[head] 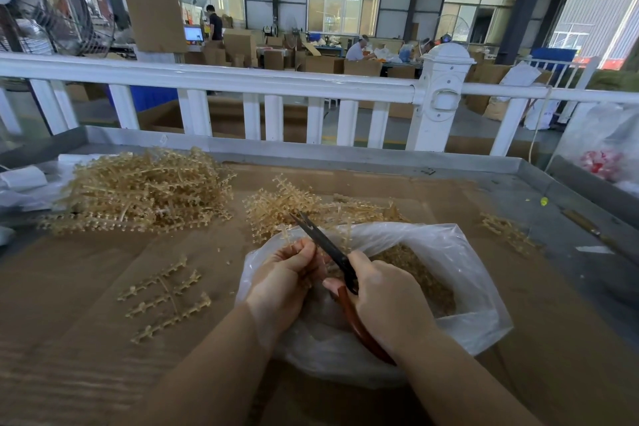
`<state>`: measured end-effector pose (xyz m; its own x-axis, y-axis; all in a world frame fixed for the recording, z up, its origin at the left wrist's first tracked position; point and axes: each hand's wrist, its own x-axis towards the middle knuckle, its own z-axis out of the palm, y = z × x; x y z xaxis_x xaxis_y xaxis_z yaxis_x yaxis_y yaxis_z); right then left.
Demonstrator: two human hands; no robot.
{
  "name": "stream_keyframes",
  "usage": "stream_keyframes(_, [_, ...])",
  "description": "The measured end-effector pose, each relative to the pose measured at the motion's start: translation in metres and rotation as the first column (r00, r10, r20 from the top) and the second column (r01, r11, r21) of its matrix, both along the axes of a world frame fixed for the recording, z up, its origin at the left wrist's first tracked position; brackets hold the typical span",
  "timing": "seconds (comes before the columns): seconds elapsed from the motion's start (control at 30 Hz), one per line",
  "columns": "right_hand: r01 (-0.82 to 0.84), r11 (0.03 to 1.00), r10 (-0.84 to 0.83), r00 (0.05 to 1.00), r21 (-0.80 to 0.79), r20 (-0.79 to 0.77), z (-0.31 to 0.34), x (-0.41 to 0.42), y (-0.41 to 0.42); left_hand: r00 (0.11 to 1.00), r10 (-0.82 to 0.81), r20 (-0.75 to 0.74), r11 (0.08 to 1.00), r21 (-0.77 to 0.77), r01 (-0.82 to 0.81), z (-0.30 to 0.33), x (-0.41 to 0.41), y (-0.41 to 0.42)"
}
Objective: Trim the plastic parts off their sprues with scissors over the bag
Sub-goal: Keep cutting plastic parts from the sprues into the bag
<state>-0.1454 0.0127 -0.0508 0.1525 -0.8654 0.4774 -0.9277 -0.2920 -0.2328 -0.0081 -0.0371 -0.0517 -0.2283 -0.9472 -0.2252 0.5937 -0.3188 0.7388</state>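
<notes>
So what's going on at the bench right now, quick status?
Left hand pinches a sprue over the bag. Right hand grips scissors, blades slightly parted. Nothing in the way.

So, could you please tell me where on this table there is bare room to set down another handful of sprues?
Bare cardboard lies front left, between the big sprue heap and the lone sprue. More shows far right, between the bag and the few stray sprues. The middle, behind the bag, is crowded by the smaller pile.
</notes>
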Motion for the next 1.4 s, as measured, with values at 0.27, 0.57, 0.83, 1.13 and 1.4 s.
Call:
stream_keyframes(0.27, [0.010,1.000,-0.011,1.000,-0.024,-0.013,-0.003,-0.003,-0.001,0.999,-0.017,0.045,1.000,-0.017,0.018,-0.002,0.000,0.000])
stream_keyframes(0.57, [0.029,0.998,-0.037,0.988,0.053,0.149,0.002,-0.006,0.001,0.999,0.037,0.028,0.999,-0.008,-0.036,-0.001,0.001,0.001])
stream_keyframes(0.83, [0.054,0.998,-0.061,0.976,0.035,0.210,0.005,-0.005,0.007,0.999,0.046,-0.014,0.999,0.000,-0.046,-0.002,0.002,-0.001])
stream_keyframes(1.13, [0.080,0.997,-0.080,0.978,0.010,0.191,0.006,-0.011,0.005,1.000,0.009,0.027,0.998,-0.062,-0.007,0.002,0.001,-0.003])
stream_keyframes(1.4, [0.029,0.998,-0.042,0.962,0.054,0.271,0.008,-0.012,0.006,0.987,0.158,-0.036,0.987,-0.018,-0.158,0.002,0.000,-0.006])
